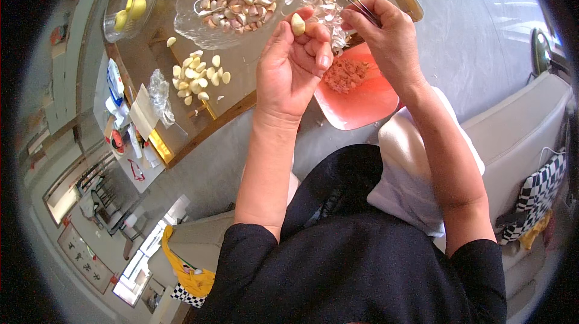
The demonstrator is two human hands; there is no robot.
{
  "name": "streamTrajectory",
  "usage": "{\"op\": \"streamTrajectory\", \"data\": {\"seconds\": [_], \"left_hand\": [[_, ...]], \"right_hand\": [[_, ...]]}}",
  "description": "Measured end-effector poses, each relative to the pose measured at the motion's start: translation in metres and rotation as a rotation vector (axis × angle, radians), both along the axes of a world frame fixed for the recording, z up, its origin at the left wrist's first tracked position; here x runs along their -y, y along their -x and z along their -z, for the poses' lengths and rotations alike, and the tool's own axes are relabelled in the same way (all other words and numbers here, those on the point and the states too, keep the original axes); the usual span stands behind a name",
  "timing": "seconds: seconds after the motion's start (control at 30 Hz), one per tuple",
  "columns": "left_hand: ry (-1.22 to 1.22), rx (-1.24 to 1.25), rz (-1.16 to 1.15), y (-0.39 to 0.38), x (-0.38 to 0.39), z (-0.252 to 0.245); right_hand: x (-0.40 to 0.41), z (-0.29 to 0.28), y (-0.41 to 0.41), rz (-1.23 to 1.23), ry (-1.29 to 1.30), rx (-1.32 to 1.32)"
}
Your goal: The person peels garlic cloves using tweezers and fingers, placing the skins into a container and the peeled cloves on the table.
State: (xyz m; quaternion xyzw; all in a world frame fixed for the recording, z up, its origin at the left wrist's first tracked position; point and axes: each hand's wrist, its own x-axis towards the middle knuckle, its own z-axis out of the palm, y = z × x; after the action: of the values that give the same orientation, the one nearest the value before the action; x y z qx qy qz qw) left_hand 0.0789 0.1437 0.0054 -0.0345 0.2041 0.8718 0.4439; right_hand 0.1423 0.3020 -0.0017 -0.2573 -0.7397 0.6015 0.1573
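Note:
My left hand (296, 59) is palm up and holds a peeled garlic clove (298, 24) at its fingertips. To its right, my right hand (384, 30) grips a thin dark metal tool (363, 11), which looks like tweezers. A clear glass bowl (199, 40) of unpeeled garlic cloves (242, 0) stands beyond my left hand. Peeled cloves (194, 75) lie in a loose pile on the glass-topped table (235, 84). Garlic skins (323, 5) are heaped behind and between my hands. Below them, a pink plastic basin (357, 104) holds reddish scraps (346, 75).
A clear plastic container (126, 30) with yellow pieces stands at the far left. A crumpled clear bag (160, 97), papers and red glasses (135, 170) lie near the table's left corner. A pale sofa (502, 120) is at the right. A white cloth (407, 161) lies over my lap.

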Motion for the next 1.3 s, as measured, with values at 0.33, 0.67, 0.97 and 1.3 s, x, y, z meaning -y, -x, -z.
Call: {"op": "streamTrajectory", "data": {"seconds": [0.33,0.67,0.97,1.3], "left_hand": [[0.041,-0.084,-0.065,0.003,0.011,-0.007],[0.575,-0.532,-0.559,0.046,0.073,-0.015],[1.299,-0.770,-0.888,0.117,0.141,0.015],[1.708,-0.888,-0.865,0.122,0.146,0.024]], "right_hand": [[0.003,0.003,0.002,0.015,0.029,-0.056],[0.001,0.002,0.003,-0.056,-0.093,0.127],[0.000,0.011,0.003,-0.081,0.029,0.073],[0.001,0.002,0.002,-0.067,0.163,0.018]]}}
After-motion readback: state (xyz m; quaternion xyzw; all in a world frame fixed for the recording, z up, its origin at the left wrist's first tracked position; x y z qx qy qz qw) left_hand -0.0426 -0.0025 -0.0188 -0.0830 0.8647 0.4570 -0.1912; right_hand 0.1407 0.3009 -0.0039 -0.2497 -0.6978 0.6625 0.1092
